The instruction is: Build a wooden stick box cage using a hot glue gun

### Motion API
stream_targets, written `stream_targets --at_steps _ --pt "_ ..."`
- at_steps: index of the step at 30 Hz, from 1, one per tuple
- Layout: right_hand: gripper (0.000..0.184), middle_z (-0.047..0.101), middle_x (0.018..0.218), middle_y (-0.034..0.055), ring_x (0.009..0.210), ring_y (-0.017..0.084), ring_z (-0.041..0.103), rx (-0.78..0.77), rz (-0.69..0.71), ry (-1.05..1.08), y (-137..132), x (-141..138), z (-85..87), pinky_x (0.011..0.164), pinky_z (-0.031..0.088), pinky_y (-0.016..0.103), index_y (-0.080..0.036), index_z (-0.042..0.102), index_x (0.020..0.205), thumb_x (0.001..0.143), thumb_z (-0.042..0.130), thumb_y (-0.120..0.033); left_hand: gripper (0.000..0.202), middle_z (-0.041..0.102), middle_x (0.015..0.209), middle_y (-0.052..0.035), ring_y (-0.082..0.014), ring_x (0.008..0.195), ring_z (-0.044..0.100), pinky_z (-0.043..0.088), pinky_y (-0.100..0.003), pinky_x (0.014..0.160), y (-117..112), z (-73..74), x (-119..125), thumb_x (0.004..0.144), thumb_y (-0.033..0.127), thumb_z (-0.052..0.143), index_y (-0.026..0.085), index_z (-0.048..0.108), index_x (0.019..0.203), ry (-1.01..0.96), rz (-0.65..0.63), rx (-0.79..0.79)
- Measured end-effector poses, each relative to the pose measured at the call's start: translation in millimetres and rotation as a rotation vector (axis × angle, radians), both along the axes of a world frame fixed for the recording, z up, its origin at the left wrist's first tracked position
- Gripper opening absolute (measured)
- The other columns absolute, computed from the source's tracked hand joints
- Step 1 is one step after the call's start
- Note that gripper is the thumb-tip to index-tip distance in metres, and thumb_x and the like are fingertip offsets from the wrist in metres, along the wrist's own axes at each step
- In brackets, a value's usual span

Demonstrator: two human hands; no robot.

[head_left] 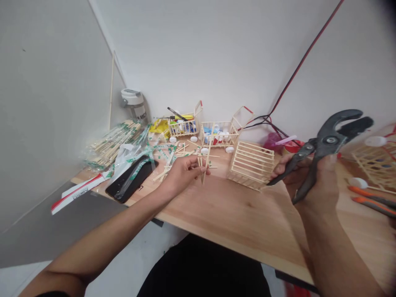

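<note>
My left hand [182, 175] is pinched around a few thin wooden sticks [201, 171], which stand out past the fingertips. Behind it lie loose sticks [182, 150] and white bottle caps on the wooden tabletop [235, 210]. My right hand [312, 179] grips the handles of black wide-jawed pliers [329, 140], held up with the jaws apart. Just left of that hand is a stick-built cage [251, 165] lying on its side. Its far side is out of view.
Two more stick cages [219, 134] holding bottle caps stand against the white wall. Left lie bundled chopsticks [111, 142], a black phone [130, 179] and a plastic bag. A bottle [134, 105] stands behind. Orange-handled tools [373, 202] lie far right; a red-black cable [297, 70] runs up the wall.
</note>
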State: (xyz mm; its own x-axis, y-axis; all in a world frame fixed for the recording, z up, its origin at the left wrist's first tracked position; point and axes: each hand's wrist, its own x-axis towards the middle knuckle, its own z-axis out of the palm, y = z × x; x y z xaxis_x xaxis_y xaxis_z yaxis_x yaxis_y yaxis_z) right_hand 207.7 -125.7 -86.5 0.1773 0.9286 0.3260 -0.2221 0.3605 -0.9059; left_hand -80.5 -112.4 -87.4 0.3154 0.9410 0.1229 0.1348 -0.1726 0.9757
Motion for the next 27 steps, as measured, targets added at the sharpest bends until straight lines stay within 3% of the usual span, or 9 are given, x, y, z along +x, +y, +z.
stream_targets --at_steps 4,9,13,22,27 --pt "0.06 0.063 0.069 0.0046 0.06 0.02 0.062 -0.038 0.028 -0.035 0.6 -0.1 -2.6 0.057 0.055 0.033 -0.019 0.072 0.079 0.076 0.057 -0.077 0.008 0.067 0.077 -0.0009 -0.013 0.073 0.059 0.042 -0.024 0.069 -1.9 -12.7 1.7 0.082 0.021 0.063 0.016 0.061 0.077 0.128 0.093 0.144" --pt "0.058 0.063 0.072 0.0053 0.063 0.021 0.062 -0.056 0.059 -0.067 -0.2 -0.6 -4.4 0.06 0.055 0.034 -0.021 0.073 0.081 0.079 0.055 -0.076 0.008 0.067 0.084 -0.0016 -0.0157 0.081 0.062 0.045 -0.026 0.074 -6.6 -23.4 6.0 0.085 0.023 0.063 0.016 0.066 0.085 0.181 0.1 0.187" --pt "0.056 0.063 0.072 0.0051 0.062 0.02 0.061 -0.05 0.041 -0.059 -0.1 -1.1 -4.5 0.059 0.055 0.033 -0.021 0.072 0.078 0.078 0.057 -0.075 0.01 0.073 0.091 -0.0027 -0.0165 0.085 0.065 0.046 -0.025 0.076 -7.4 -23.6 8.6 0.084 0.022 0.064 0.018 0.071 0.089 0.195 0.098 0.144" --pt "0.057 0.063 0.071 0.0054 0.063 0.02 0.062 -0.061 0.088 -0.052 -1.3 1.7 -5.5 0.059 0.055 0.033 -0.02 0.074 0.082 0.079 0.057 -0.074 0.016 0.072 0.079 -0.0017 -0.0166 0.079 0.065 0.045 -0.025 0.074 -9.0 -12.9 5.3 0.081 0.023 0.068 0.016 0.068 0.067 0.249 0.141 0.147" --pt "0.054 0.063 0.071 0.0053 0.063 0.02 0.061 -0.057 0.082 -0.061 -2.7 0.0 -5.2 0.059 0.055 0.033 -0.02 0.073 0.083 0.079 0.058 -0.072 0.014 0.072 0.075 -0.0011 -0.0158 0.073 0.064 0.043 -0.024 0.067 -5.8 -19.4 2.6 0.081 0.028 0.069 0.016 0.074 0.076 0.268 0.163 0.086"
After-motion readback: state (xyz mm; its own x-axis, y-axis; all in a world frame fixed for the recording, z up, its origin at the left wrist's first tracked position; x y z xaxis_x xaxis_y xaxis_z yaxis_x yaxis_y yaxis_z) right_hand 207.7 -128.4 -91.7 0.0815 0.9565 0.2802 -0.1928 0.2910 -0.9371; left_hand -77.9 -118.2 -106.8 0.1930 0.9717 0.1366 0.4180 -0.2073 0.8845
